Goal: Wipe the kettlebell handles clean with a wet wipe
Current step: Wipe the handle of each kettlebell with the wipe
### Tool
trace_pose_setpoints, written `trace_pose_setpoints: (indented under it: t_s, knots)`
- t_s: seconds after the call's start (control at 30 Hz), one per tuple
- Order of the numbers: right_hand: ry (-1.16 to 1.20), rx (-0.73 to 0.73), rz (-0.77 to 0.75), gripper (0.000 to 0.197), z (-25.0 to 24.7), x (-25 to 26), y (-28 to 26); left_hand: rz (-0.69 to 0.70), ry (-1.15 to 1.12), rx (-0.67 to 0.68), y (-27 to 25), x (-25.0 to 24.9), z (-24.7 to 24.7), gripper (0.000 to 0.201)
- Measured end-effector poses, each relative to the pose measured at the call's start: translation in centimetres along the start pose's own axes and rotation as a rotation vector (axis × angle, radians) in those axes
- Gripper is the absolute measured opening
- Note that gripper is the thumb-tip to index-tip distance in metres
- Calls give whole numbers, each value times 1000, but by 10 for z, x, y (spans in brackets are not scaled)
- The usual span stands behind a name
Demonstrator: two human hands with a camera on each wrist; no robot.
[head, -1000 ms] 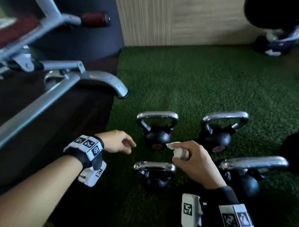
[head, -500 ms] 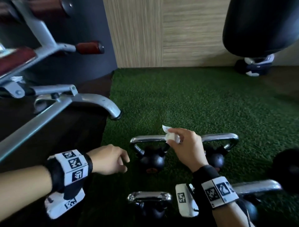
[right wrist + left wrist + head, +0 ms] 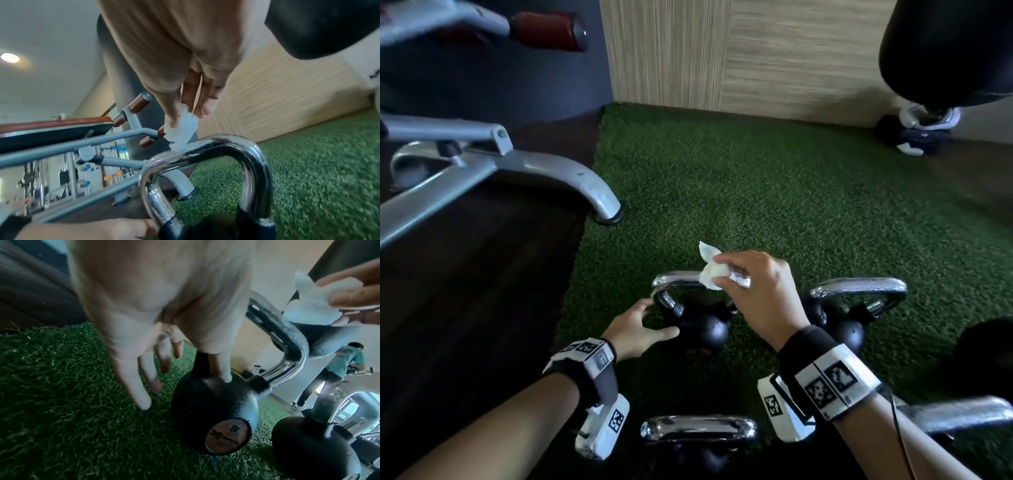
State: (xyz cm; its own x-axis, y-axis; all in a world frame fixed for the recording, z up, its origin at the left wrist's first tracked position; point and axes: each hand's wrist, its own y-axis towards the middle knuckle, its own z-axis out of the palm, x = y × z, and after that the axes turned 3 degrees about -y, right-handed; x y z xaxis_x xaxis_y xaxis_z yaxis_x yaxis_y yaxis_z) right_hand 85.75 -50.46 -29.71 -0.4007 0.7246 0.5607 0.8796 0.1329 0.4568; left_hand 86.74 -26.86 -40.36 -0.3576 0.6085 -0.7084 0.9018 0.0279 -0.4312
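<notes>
Several black kettlebells with chrome handles stand on green turf. My right hand pinches a crumpled white wet wipe and holds it against the top of the far-left kettlebell's chrome handle; the wipe meets that handle in the right wrist view. My left hand has its fingers spread, the thumb touching the black ball of that kettlebell. Another kettlebell stands to its right, with two more chrome handles nearer me.
A grey metal bench frame stands on the dark floor at the left, its foot at the turf's edge. A black punching bag hangs at the back right. A wood-panel wall lies behind. A person stands far off.
My right hand brought the wipe onto the far-left kettlebell's handle. My left hand moved right, opened from a loose curl and reached that kettlebell's ball.
</notes>
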Motion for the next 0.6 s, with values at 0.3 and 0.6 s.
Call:
trace_pose_setpoints:
  t_s: [0.3, 0.6]
  knots:
    - [-172, 15, -56, 19, 21, -16, 1, -7, -56, -20, 24, -15, 29, 77]
    - [-246, -40, 67, 27, 21, -18, -7, -21, -15, -6, 26, -12, 27, 74]
